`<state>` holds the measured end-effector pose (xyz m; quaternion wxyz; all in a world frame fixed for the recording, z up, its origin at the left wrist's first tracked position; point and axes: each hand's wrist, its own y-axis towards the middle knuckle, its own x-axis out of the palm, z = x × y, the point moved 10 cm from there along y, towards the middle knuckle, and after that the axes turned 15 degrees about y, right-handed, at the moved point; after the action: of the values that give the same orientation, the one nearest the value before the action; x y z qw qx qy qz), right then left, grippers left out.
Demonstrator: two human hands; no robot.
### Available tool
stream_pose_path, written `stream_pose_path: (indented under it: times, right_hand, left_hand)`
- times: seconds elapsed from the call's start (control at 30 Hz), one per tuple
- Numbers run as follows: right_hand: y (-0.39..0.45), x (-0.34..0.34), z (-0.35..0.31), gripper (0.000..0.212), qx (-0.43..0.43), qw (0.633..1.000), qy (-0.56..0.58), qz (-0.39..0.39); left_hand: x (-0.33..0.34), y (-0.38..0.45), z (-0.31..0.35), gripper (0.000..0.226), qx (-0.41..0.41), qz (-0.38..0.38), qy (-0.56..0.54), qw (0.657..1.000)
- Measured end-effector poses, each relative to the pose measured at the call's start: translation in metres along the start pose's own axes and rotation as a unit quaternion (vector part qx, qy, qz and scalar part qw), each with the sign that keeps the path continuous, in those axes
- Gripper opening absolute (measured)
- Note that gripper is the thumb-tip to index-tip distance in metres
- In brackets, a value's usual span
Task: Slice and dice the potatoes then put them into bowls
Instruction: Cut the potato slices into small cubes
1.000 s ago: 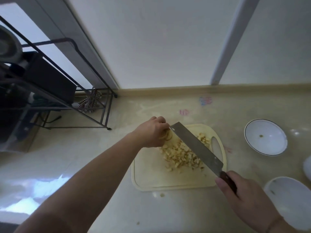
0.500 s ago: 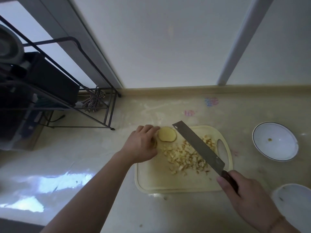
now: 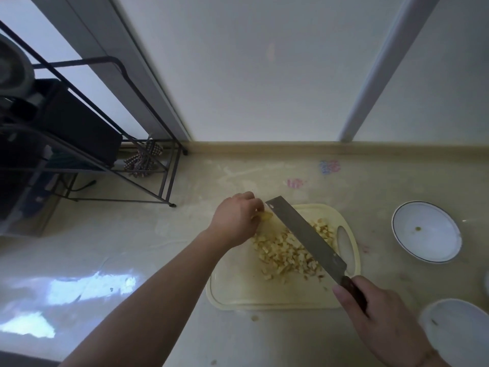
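A cream cutting board [image 3: 238, 292] lies on the counter with a heap of diced potato [image 3: 283, 250] in its middle. At the board's far left corner my left hand [image 3: 235, 221] curls its fingers over a pale yellow potato piece [image 3: 264, 215], mostly hiding it. My right hand [image 3: 383, 319] grips the dark handle of a cleaver [image 3: 304, 234]. The blade slants above the dice, its tip beside the potato piece. A white bowl [image 3: 427, 231] sits right of the board, and a second white bowl [image 3: 457, 329] lies near the lower right edge.
A black wire rack [image 3: 105, 144] holding dark items stands on the counter at far left. The wall and a raised counter lip [image 3: 317, 148] run close behind the board. A small potato scrap [image 3: 255, 318] lies on the counter in front of the board.
My left hand has closed over the potato slice, which lay uncovered half a second ago. The cleaver stays slanted above the dice.
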<state>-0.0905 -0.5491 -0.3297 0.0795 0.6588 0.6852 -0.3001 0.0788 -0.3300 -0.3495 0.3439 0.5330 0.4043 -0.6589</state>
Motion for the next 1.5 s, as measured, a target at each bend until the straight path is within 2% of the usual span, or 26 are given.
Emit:
stream_pose_path:
  times: [0.07, 0.17, 0.27, 0.33, 0.47, 0.57, 0.67, 0.8, 0.9, 1.0, 1.1, 1.2, 1.27, 1.33, 1.5]
  right_hand:
    - [-0.002, 0.0, 0.002, 0.043, 0.007, 1.0, -0.007, 0.005]
    - [-0.005, 0.003, 0.002, 0.055, 0.019, 1.0, 0.002, 0.004]
    - [-0.008, 0.016, -0.007, 0.072, 0.017, 0.998, 0.049, -0.034]
    - [-0.012, 0.032, -0.009, 0.074, 0.036, 0.99, 0.112, -0.082]
    - [-0.03, 0.076, -0.002, 0.065, 0.146, 0.937, 0.254, -0.192]
    - [-0.04, 0.094, -0.004, 0.06, 0.18, 0.92, 0.263, -0.227]
    - [-0.044, 0.1, 0.0, 0.047, 0.202, 0.918, 0.247, -0.237]
    - [-0.042, 0.103, 0.009, 0.04, 0.212, 0.917, 0.213, -0.263]
    - [-0.034, 0.096, 0.015, 0.04, 0.215, 0.923, 0.203, -0.247]
    - [-0.024, 0.09, 0.008, 0.042, 0.158, 0.947, 0.14, -0.241]
    - [-0.018, 0.088, -0.006, 0.043, 0.051, 0.967, 0.022, -0.249]
    - [-0.019, 0.094, -0.004, 0.043, 0.062, 0.963, -0.021, -0.261]
    - [-0.015, 0.096, -0.005, 0.045, 0.052, 0.969, -0.017, -0.239]
    - [-0.01, 0.094, -0.01, 0.051, 0.022, 0.977, -0.021, -0.213]
    - [-0.01, 0.093, -0.013, 0.071, -0.019, 0.975, -0.019, -0.222]
  left_hand:
    - [-0.011, -0.016, -0.013, 0.016, -0.075, 0.041, -0.1, 0.991]
    - [-0.024, -0.06, -0.036, 0.009, -0.196, 0.104, -0.221, 0.95]
    - [-0.006, -0.114, -0.043, 0.037, -0.285, 0.093, -0.313, 0.901]
    - [0.019, -0.144, -0.037, 0.047, -0.311, 0.06, -0.325, 0.891]
    - [0.054, -0.191, -0.025, 0.049, -0.34, 0.022, -0.257, 0.904]
    - [0.064, -0.207, -0.015, 0.062, -0.326, 0.026, -0.214, 0.92]
    - [0.074, -0.209, -0.004, 0.072, -0.277, 0.033, -0.138, 0.95]
    - [0.076, -0.206, -0.006, 0.077, -0.276, 0.049, -0.079, 0.957]
    - [0.076, -0.196, -0.001, 0.077, -0.288, 0.046, -0.097, 0.952]
    - [0.073, -0.187, 0.01, 0.074, -0.272, 0.076, -0.089, 0.955]
    - [0.062, -0.191, 0.016, 0.066, -0.252, 0.167, -0.06, 0.951]
    - [0.055, -0.19, 0.035, 0.046, -0.16, 0.248, -0.064, 0.953]
    - [0.056, -0.188, 0.045, 0.037, -0.12, 0.268, -0.06, 0.954]
    - [0.057, -0.186, 0.045, 0.032, -0.121, 0.275, -0.062, 0.952]
    - [0.06, -0.183, 0.049, 0.032, -0.127, 0.274, -0.068, 0.951]
